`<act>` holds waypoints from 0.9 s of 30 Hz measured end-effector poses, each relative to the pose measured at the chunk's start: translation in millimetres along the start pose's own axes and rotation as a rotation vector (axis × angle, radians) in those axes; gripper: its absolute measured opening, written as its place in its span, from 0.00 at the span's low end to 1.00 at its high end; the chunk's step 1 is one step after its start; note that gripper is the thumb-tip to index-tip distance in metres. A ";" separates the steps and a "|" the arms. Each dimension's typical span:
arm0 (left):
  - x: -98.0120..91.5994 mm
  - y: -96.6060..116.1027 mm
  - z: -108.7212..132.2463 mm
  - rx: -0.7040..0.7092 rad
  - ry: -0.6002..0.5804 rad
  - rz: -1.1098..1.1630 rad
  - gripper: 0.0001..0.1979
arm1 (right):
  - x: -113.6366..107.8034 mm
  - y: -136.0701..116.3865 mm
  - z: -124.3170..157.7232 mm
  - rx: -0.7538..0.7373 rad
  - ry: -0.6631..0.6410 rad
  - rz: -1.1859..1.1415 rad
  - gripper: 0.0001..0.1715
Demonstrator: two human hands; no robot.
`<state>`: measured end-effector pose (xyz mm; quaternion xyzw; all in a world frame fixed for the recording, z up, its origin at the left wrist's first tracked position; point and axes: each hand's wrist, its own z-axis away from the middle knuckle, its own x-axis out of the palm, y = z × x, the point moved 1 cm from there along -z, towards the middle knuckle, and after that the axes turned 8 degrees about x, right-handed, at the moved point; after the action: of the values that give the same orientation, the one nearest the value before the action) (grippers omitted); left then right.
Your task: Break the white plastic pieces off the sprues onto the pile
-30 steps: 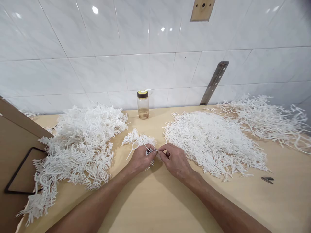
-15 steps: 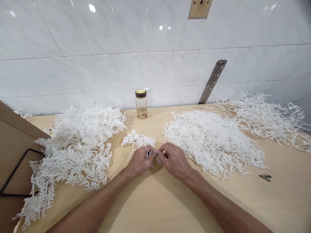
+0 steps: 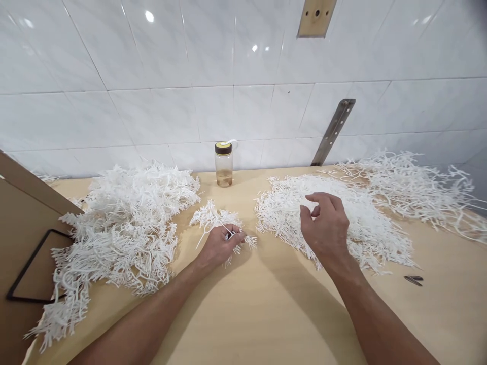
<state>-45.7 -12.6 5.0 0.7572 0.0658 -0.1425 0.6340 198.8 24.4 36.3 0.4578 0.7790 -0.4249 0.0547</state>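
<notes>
My left hand (image 3: 220, 246) pinches a white branching sprig (image 3: 249, 241), whose fine tips stick out past the thumb. More of the white branched strands (image 3: 213, 217) lie on the table just behind that hand. My right hand (image 3: 325, 225) is raised over the near-left part of a heap of small white sprigs (image 3: 365, 223). Its thumb and fingers are curved and apart, with nothing visible between them. On the left spreads a taller pile of branched white pieces (image 3: 133, 218).
A clear bottle (image 3: 224, 170) with a dark and yellow lid stands by the tiled wall. Loose white stems (image 3: 422, 187) lie at the far right. Small dark tweezer-like pieces (image 3: 413, 280) rest on the right. A brown box (image 3: 30, 243) with a black wire frame (image 3: 28, 299) borders the left.
My right hand has left my left hand, moving right and up over the heap of small sprigs, its fingers now apart. My left hand keeps its grip, nearly in place.
</notes>
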 end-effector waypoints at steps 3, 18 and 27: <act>0.4 1.5 0.2 0.019 0.002 0.019 0.16 | 7.1 -13.9 14.1 0.058 -0.311 -0.146 0.14; 3.1 -4.4 -0.5 0.029 -0.013 0.013 0.16 | 32.4 -39.0 52.6 0.110 -0.906 -0.193 0.14; 2.5 -1.5 0.4 0.040 -0.007 0.004 0.14 | 29.9 -42.4 50.8 0.236 -0.957 -0.232 0.14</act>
<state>-43.8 -12.9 2.7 0.7693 0.0593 -0.1450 0.6193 134.0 -1.2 15.9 0.1255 0.6589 -0.6756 0.3059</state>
